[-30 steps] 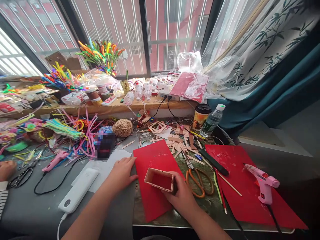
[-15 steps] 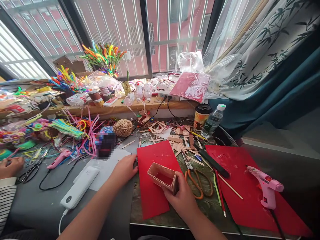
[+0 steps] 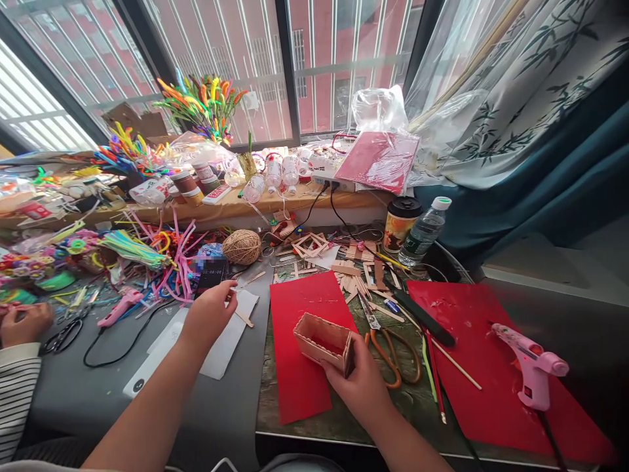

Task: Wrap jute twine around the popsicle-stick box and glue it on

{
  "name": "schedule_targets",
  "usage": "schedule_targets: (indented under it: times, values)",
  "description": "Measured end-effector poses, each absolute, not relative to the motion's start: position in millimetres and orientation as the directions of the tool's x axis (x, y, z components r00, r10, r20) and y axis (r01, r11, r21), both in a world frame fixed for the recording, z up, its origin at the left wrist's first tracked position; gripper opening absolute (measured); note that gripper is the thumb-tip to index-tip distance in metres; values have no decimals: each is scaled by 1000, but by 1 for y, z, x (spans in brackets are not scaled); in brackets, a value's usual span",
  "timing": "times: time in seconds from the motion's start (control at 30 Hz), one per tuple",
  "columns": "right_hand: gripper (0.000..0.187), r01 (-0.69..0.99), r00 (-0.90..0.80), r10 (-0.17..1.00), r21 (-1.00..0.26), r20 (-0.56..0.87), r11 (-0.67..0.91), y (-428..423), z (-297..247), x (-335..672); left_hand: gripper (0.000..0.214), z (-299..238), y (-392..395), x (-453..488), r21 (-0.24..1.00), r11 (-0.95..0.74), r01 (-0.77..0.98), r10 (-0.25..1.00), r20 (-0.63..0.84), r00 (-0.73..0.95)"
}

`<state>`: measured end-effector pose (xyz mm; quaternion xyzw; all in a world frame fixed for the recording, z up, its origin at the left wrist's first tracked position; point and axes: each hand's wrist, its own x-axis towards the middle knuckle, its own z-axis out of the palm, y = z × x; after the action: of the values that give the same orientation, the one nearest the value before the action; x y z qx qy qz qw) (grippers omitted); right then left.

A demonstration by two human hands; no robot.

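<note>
1. Stick box: a small open-topped box of flat wooden sticks, red inside. It sits tilted on the red sheet, centre front of the table.
2. Your right hand grasps the box by its right end wall, fingers wrapped round that end.
3. Judgement: the box looks light and stiff, and its dry wood is unlikely to slip. Its glued joints are probably brittle. Hold it at the corners or across two opposite walls; do not squeeze mid-wall.
4. Your left hand hovers over the white paper, fingers half curled, just beside a loose wooden stick. You cannot tell whether it pinches anything.
5. Scissors lie just right of the box. A pink glue gun rests on a second red sheet, well apart.
6. Another person's hand, with a striped sleeve, works at the far left edge.
</note>
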<state>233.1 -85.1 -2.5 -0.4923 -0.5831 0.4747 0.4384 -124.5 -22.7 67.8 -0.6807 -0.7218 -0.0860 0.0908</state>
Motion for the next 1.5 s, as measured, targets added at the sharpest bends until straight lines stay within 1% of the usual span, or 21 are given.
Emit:
schedule_targets:
  times: [0.1,0.23,0.3,0.37,0.43,0.5,0.6,0.7,0.83,0.87,0.93,1.03,1.1,1.13,1.17,1.27,1.3,1.33,1.37,1.43,1.5]
  values:
    - [43,190,-146,989,-979,39,66,-86,1,233,36,61,-38,-137,-37,95,995,945,316,-79]
    - [42,211,-167,985,-974,52,88,-87,6,232,35,45,-51,-128,-45,6,999,960,279,7]
    - [42,217,-194,979,-971,61,104,-88,6,231,33,39,-56,-110,4,-103,995,966,239,99]
    - [44,205,-200,977,-972,70,111,-88,5,231,36,34,-61,-89,91,-274,957,956,138,260]
    - [44,137,-177,981,-985,83,108,-88,4,230,53,30,-67,-70,151,-439,886,898,31,440]
    - [44,29,-153,984,-995,91,96,-90,4,230,62,28,-76,-58,188,-509,840,853,-18,521]
    - [46,-89,-66,994,-992,90,84,-92,6,230,55,31,-92,-52,208,-497,843,856,-46,516]
    - [48,-141,-19,996,-987,86,82,-92,7,230,53,39,-107,-53,222,-473,853,858,-104,503]
    - [48,-151,-127,989,-987,69,49,-90,3,229,81,48,-122,-53,254,-466,848,843,-165,513]
    - [47,-147,-139,988,-988,67,47,-90,2,229,83,49,-124,-52,251,-463,850,844,-168,509]
    - [46,-148,-145,986,-987,77,56,-91,1,229,73,50,-126,-51,229,-456,860,851,-169,497]
    - [46,-128,-151,983,-988,108,89,-93,4,231,38,52,-120,-45,212,-463,861,850,-168,498]
    - [46,-77,-154,978,-988,142,131,-94,6,233,25,54,-114,-38,219,-468,856,851,-151,503]
    - [46,-52,-152,975,-986,163,157,-94,6,234,27,54,-111,-33,220,-470,855,853,-137,504]
    - [46,-32,-142,973,-983,184,181,-95,5,235,39,53,-110,-27,220,-478,850,850,-126,511]
    - [50,-20,-80,974,-977,214,213,-95,0,236,103,43,-118,-14,220,-564,796,785,-156,600]
    - [50,-35,-40,978,-978,206,205,-94,-2,236,110,37,-125,-12,221,-605,765,743,-191,642]
    - [50,-56,6,982,-980,191,191,-94,-4,237,108,31,-133,-11,227,-652,723,682,-239,691]
    - [50,-78,54,984,-981,171,175,-93,-5,237,107,26,-142,-11,219,-666,713,658,-278,700]
    - [55,-115,168,977,-982,128,149,-92,-5,239,115,20,-157,-13,187,-653,734,660,-336,672]
    - [61,-137,274,957,-981,97,139,-92,-5,241,116,25,-165,-16,182,-662,727,646,-353,677]
